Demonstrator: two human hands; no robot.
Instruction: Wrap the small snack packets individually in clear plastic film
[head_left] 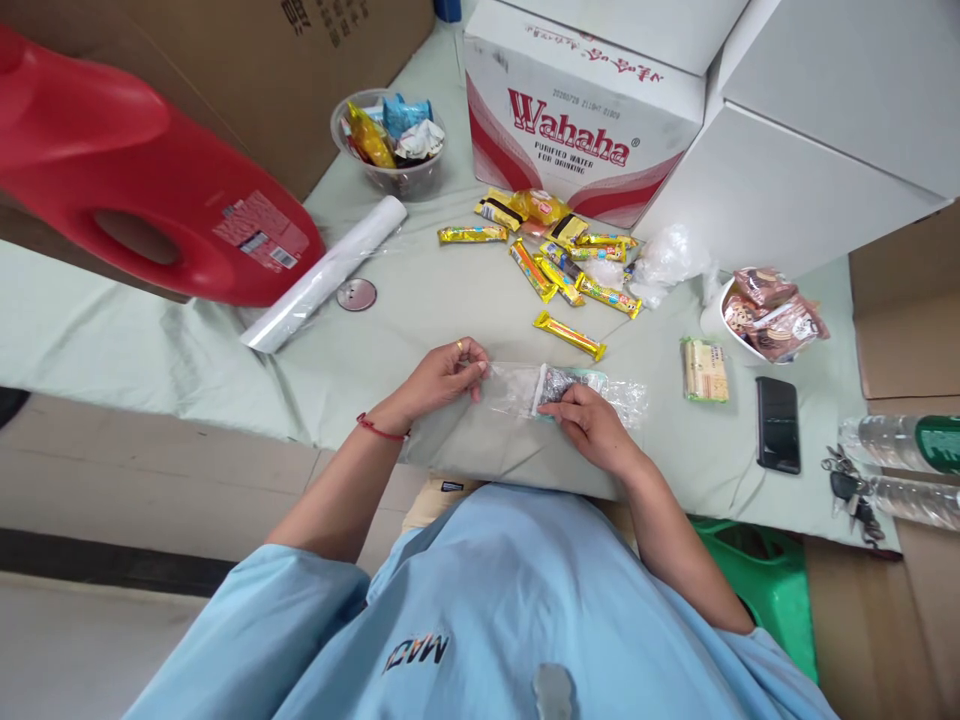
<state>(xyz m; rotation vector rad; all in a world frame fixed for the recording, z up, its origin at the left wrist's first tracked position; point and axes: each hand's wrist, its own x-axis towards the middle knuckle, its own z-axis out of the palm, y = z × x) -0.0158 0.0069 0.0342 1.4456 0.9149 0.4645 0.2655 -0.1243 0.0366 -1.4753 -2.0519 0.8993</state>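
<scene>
A clear plastic bag (510, 385) lies stretched between my two hands near the table's front edge. My left hand (452, 376) is closed, thumb and fingertips pinching the bag's left end. On the right, a small packet (559, 382) with a dark patterned face and a white edge sits in or under the clear plastic; I cannot tell which. My right hand (589, 425) is closed on this packet, its fingers bent over the front edge. Crinkled clear wrap (628, 402) sticks out past the right hand. Just beyond lies a yellow snack stick (570, 336).
Behind are several yellow-wrapped snacks (532, 270), a Wahaha carton (570, 120) and a bowl of wrappers (405, 182). A film roll (326, 275) and red jug (225, 200) stand left. Rightward are a white cup (712, 318), wrapped biscuits (705, 370), phone (778, 425) and keys (851, 488).
</scene>
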